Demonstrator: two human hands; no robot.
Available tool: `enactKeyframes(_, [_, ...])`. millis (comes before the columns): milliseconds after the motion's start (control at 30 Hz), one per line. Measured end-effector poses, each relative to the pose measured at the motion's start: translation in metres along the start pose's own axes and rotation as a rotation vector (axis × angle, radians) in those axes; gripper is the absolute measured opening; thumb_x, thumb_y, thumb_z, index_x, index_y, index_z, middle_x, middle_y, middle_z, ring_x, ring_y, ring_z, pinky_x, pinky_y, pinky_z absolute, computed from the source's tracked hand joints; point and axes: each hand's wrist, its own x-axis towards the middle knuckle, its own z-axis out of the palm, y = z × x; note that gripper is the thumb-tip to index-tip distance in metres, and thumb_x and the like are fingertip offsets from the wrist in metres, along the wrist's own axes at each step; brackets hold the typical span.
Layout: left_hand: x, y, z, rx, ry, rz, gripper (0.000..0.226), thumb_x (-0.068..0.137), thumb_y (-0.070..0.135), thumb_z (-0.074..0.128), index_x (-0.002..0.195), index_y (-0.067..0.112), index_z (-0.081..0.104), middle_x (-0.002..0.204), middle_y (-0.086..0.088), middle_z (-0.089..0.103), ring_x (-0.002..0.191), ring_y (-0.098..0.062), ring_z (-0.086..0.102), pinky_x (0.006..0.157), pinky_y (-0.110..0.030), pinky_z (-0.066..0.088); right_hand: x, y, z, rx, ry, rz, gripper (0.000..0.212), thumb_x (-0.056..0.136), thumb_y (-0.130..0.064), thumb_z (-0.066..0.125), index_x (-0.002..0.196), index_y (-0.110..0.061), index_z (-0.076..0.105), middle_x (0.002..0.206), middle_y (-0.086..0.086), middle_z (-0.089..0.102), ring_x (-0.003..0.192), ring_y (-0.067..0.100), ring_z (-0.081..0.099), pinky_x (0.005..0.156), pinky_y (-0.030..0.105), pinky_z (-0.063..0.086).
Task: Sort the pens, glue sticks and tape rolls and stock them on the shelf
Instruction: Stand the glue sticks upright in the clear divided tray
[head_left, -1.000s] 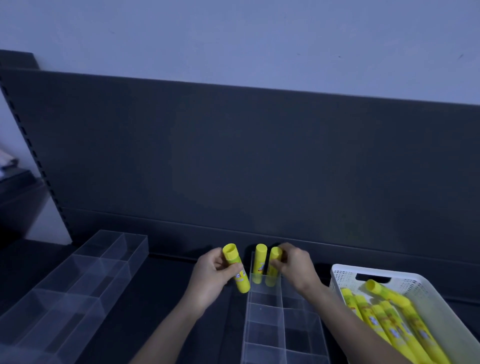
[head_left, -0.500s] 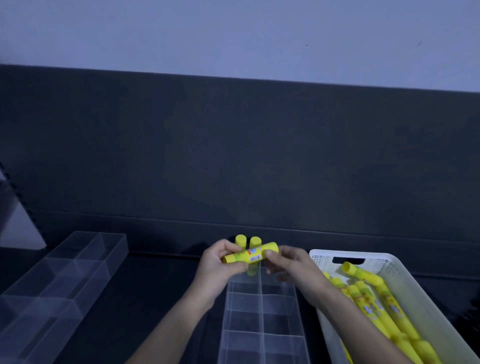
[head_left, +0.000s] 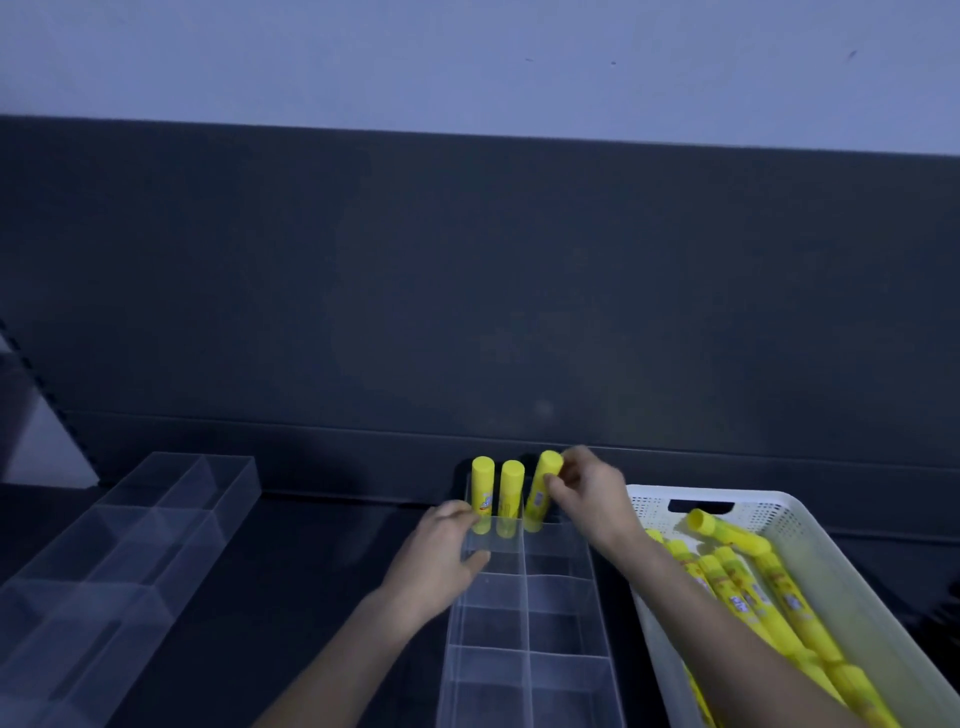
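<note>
My right grip pinches a third glue stick into the organizer my left grip holds; many remain in the basket.

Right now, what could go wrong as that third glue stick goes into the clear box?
The right hand pinches the tilted glue stick, whose base sits close to the two upright sticks and might topple them. The left hand holds one wall of the clear organizer; a push could slide it.
</note>
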Motion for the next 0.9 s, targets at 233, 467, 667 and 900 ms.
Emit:
enactKeyframes(233, [0.003,0.000,-0.003,0.014,-0.015,0.024,0.042,0.090,0.028,0.056,0.129,0.011,0.052,0.130,0.005,0.044,0.117,-0.009,0.046,0.098,-0.018,0.037,-0.003,0.006,0.011,-0.197,-0.072,-0.029,0.030,0.088,-0.029,0.056,0.112,-0.013,0.052,0.096,0.009,0.068,0.090,0.029,0.063,0.076,0.035,0.051])
enactKeyframes(467, [0.006,0.005,-0.006,0.073,-0.036,-0.011,0.038,0.090,0.027,0.055,0.124,0.009,0.054,0.126,0.003,0.046,0.111,-0.013,0.051,0.094,-0.027,0.044,-0.007,0.006,0.009,-0.173,-0.081,-0.031,0.031,0.087,-0.027,0.058,0.114,-0.014,0.052,0.101,0.008,0.068,0.095,0.027,0.063,0.080,0.033,0.050])
enactKeyframes(667, [0.008,0.029,-0.002,0.137,0.044,0.023,0.035,0.092,0.027,0.051,0.124,0.013,0.055,0.127,0.001,0.050,0.119,-0.017,0.044,0.095,-0.028,0.042,-0.026,0.009,-0.023,-0.062,-0.021,-0.029,0.034,0.086,-0.021,0.062,0.116,-0.006,0.056,0.097,0.009,0.070,0.090,0.024,0.061,0.083,0.028,0.046])
enactKeyframes(900, [0.022,0.113,0.028,-0.022,0.029,0.189,0.023,0.090,0.014,0.052,0.107,0.007,0.066,0.107,-0.009,0.065,0.105,-0.024,0.057,0.090,-0.029,0.041,-0.061,0.086,-0.117,-0.128,0.162,0.166,0.016,0.088,-0.006,0.054,0.096,0.002,0.065,0.098,0.017,0.069,0.094,0.032,0.062,0.080,0.033,0.044])
